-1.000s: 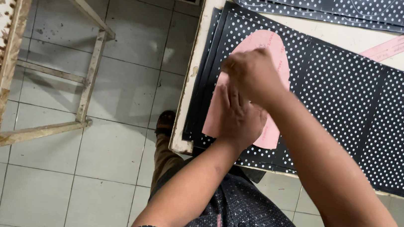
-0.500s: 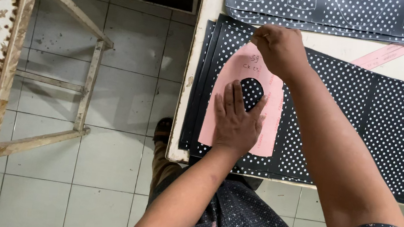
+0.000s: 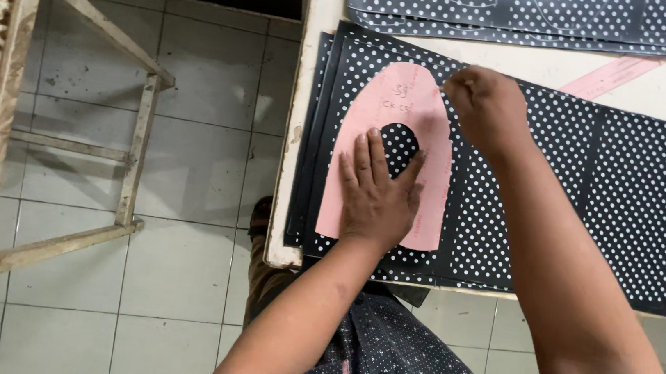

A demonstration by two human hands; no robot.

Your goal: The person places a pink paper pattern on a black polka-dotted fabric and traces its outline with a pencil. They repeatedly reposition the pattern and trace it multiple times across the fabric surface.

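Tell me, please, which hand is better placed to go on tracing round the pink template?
Probably the right hand: it sits pinched at the pink template's upper right edge, while the left hand lies flat on the template, pinning it to the dotted fabric.

So the pink template (image 3: 371, 133) is a soft salmon pink with a few dark handwritten marks near its top, and through its oval hole you see black with white dots. That's the polka-dot material (image 3: 597, 182) under it: black, small white dots all over. The sheet at the top edge (image 3: 533, 10) is greyer, same dots, faint pale outlines on it. Worktop (image 3: 313, 61) is off-white with a pink strip (image 3: 613, 76). Floor tiles (image 3: 204, 74) pale grey, wooden frame (image 3: 141, 134) worn beige, shirt (image 3: 414, 360) dark with tiny light specks.
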